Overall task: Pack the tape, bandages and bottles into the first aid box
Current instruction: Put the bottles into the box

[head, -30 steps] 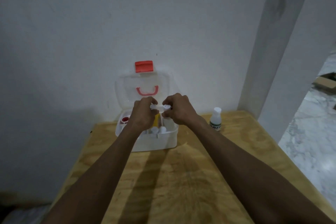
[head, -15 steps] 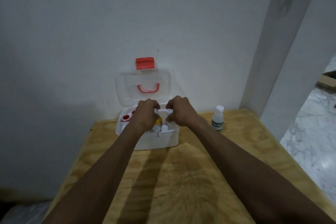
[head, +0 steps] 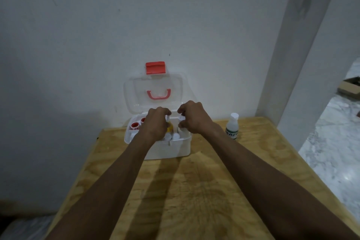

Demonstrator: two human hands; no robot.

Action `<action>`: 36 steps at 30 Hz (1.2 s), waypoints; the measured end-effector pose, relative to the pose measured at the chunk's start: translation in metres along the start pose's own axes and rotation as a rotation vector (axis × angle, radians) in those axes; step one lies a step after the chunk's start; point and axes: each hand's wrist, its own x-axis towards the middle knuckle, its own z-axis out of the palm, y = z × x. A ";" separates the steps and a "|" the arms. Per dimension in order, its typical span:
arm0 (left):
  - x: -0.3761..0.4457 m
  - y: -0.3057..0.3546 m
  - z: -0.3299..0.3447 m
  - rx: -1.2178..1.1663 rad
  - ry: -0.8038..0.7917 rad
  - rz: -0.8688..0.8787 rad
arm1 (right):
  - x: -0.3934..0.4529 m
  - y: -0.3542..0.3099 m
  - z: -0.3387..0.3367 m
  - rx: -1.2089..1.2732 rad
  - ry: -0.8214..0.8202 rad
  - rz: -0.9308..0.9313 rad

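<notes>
The white first aid box (head: 169,149) stands at the table's far edge, its clear lid (head: 136,93) leaning open against the wall. Inside I see red-capped items (head: 134,125), a yellow item (head: 170,127) and white bottle caps (head: 176,136). My left hand (head: 155,122) and my right hand (head: 191,118) hover low over the box, a small gap between them. Each pinches a small white item (head: 182,118) with curled fingers; what it is stays unclear. A white bottle with a green label (head: 232,128) stands on the table to the right of the box.
The wooden table (head: 194,191) stretches toward me beneath both forearms. A white wall rises right behind the box, and a pillar (head: 292,64) stands at the back right. Beyond the table's right edge lies a marble floor with a cardboard box (head: 349,89).
Both hands have dropped from above the box down into it, carrying the white item with them, and have drawn slightly apart.
</notes>
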 end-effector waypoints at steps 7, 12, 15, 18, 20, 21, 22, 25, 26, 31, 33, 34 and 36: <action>-0.014 -0.003 -0.012 -0.042 0.079 0.049 | -0.003 0.015 -0.025 0.019 0.201 0.058; -0.030 -0.038 -0.008 0.035 0.205 -0.012 | -0.021 0.048 -0.049 -0.175 0.262 0.237; -0.037 -0.052 -0.002 0.123 0.181 -0.033 | -0.034 0.057 -0.052 -0.198 0.139 0.342; -0.042 -0.054 0.002 0.187 0.114 -0.066 | -0.039 0.061 -0.050 -0.209 0.115 0.365; -0.042 -0.055 0.005 0.237 0.086 -0.084 | -0.039 0.061 -0.049 -0.211 0.117 0.359; -0.041 -0.055 0.006 0.262 0.081 -0.082 | -0.038 0.060 -0.048 -0.211 0.115 0.354; -0.041 -0.055 0.006 0.281 0.074 -0.081 | -0.037 0.059 -0.048 -0.214 0.105 0.348; -0.040 -0.057 0.008 0.314 0.040 -0.086 | -0.030 0.052 -0.051 -0.208 0.089 0.313; -0.040 -0.058 0.008 0.316 0.027 -0.093 | -0.026 0.047 -0.055 -0.194 0.108 0.297; -0.033 -0.062 0.008 0.252 0.028 -0.120 | 0.011 0.001 -0.082 -0.149 0.260 0.118; -0.028 -0.066 0.006 0.251 0.024 -0.132 | 0.027 -0.021 -0.085 -0.123 0.284 0.042; -0.026 -0.068 0.005 0.251 0.022 -0.133 | 0.034 -0.030 -0.083 -0.120 0.285 0.007; -0.023 -0.071 0.004 0.236 0.019 -0.133 | 0.047 -0.043 -0.073 -0.116 0.262 -0.038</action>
